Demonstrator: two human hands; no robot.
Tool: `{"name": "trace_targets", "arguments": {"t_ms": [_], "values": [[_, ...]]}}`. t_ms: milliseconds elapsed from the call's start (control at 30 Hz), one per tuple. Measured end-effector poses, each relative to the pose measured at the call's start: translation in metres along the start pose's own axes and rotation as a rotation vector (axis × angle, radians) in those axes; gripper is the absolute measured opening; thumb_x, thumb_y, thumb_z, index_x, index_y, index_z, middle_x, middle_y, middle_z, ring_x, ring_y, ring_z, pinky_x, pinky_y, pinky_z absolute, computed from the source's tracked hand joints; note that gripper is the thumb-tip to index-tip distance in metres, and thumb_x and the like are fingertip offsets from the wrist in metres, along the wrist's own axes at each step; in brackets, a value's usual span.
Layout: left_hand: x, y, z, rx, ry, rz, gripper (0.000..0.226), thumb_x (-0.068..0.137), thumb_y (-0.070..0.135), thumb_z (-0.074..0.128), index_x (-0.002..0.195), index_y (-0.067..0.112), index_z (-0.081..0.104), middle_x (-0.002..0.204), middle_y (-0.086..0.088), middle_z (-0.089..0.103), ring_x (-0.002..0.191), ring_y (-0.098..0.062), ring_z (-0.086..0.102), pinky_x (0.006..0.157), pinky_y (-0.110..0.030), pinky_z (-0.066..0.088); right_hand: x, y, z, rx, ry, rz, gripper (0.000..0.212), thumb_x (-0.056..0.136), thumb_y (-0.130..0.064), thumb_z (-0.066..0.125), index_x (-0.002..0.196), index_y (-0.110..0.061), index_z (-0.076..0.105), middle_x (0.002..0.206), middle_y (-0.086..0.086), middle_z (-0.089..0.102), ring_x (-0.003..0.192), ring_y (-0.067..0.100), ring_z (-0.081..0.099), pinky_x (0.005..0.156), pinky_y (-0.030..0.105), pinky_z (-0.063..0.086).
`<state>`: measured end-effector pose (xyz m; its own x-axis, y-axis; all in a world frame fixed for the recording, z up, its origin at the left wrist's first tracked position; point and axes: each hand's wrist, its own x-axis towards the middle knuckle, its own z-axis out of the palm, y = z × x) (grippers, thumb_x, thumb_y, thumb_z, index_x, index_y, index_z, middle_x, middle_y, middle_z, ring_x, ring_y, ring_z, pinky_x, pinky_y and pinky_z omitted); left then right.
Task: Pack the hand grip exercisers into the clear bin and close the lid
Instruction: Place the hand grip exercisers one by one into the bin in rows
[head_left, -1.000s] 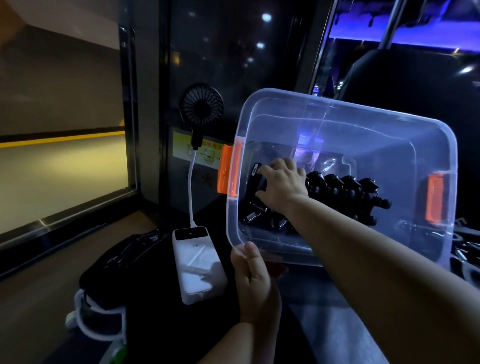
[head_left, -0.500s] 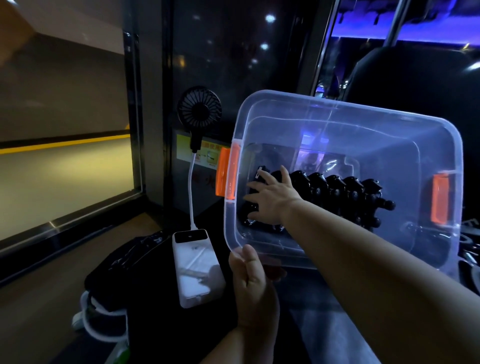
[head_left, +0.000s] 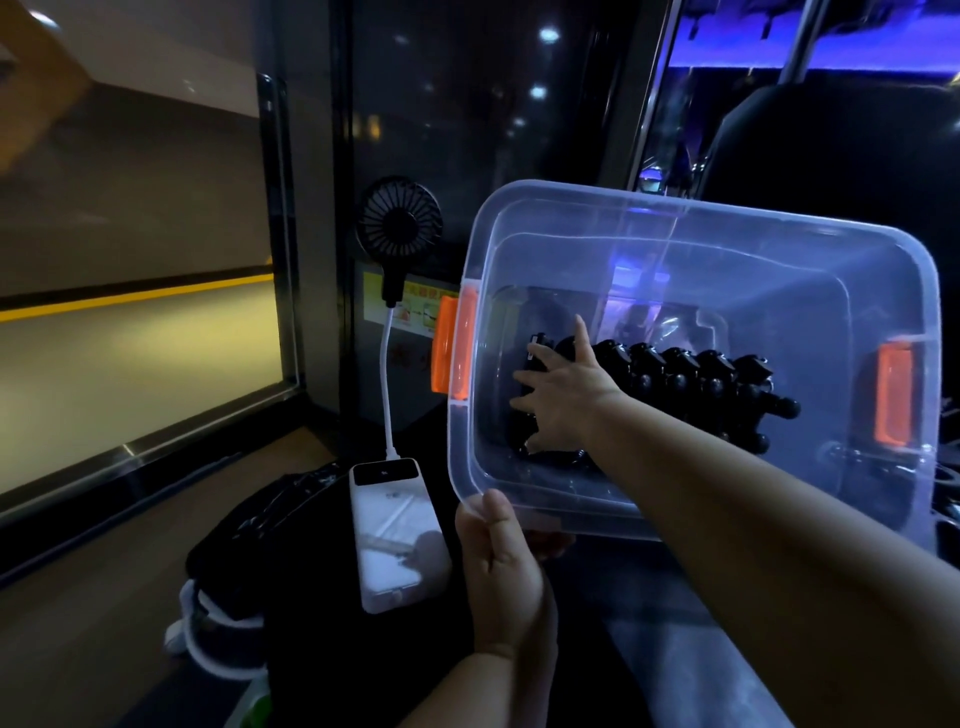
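The right hand (head_left: 563, 400) hides the leftmost hand grip exercisers (head_left: 696, 379); their count is unclear.

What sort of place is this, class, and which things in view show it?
Probably inside a bus or coach at night: a large glass side window with a blurred view outside, a dark high-backed seat ahead, and a slanted metal pole under blue lighting.

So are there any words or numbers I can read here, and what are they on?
Yellow sticker behind the handheld fan: printed, but too blurred to read.
Power bank screen: a tiny mark, too small to read.
No text here is clear enough to quote.
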<state>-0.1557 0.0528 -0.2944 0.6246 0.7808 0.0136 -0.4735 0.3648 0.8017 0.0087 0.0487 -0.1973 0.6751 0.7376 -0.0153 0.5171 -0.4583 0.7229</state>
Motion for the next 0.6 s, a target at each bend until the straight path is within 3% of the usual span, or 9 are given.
{"name": "trace_targets", "arguments": {"t_ms": [167, 267, 467, 600], "values": [[0.0031, 0.0001, -0.0018, -0.023, -0.041, -0.017, 0.028, 0.101, 0.031, 0.036, 0.086, 0.009, 0.046, 0.062, -0.011, 0.065, 0.056, -0.030, 0.064, 0.054, -0.033, 0.054, -0.0015, 0.0000, 0.0047, -0.002, 0.064, -0.003, 0.067, 0.086, -0.076, 0.018, 0.144, -0.045, 0.033, 0.157, -0.011, 0.021, 0.148, 0.022, 0.000, 0.091, 0.075, -0.024], [0.0020, 0.0008, -0.0019, -0.016, -0.044, -0.008, 0.029, 0.101, 0.029, 0.036, 0.083, 0.009, 0.046, 0.061, -0.012, 0.065, 0.055, -0.030, 0.064, 0.056, -0.038, 0.055, -0.0027, -0.0016, 0.0041, 0.019, 0.080, 0.004, 0.061, 0.089, -0.071, 0.020, 0.142, -0.045, 0.037, 0.156, -0.012, 0.025, 0.148, 0.022, 0.002, 0.092, 0.074, -0.025], [-0.0001, 0.0068, -0.0008, 0.002, -0.033, -0.009, 0.027, 0.102, 0.027, 0.034, 0.084, 0.010, 0.045, 0.063, -0.015, 0.063, 0.054, -0.026, 0.063, 0.052, -0.032, 0.054, -0.0051, -0.0026, 0.0063, 0.098, 0.119, 0.032, 0.057, 0.089, -0.067, 0.030, 0.139, -0.043, 0.041, 0.156, -0.010, 0.025, 0.146, 0.020, 0.005, 0.107, 0.065, -0.006], [-0.0006, 0.0067, -0.0023, 0.019, -0.023, -0.020, 0.027, 0.102, 0.027, 0.036, 0.086, 0.008, 0.047, 0.077, -0.025, 0.064, 0.060, -0.026, 0.065, 0.051, -0.025, 0.053, -0.0037, -0.0033, 0.0082, 0.106, 0.174, 0.053, 0.056, 0.086, -0.067, 0.034, 0.136, -0.043, 0.045, 0.152, -0.010, 0.032, 0.144, 0.018, 0.011, 0.106, 0.059, 0.005]]}}
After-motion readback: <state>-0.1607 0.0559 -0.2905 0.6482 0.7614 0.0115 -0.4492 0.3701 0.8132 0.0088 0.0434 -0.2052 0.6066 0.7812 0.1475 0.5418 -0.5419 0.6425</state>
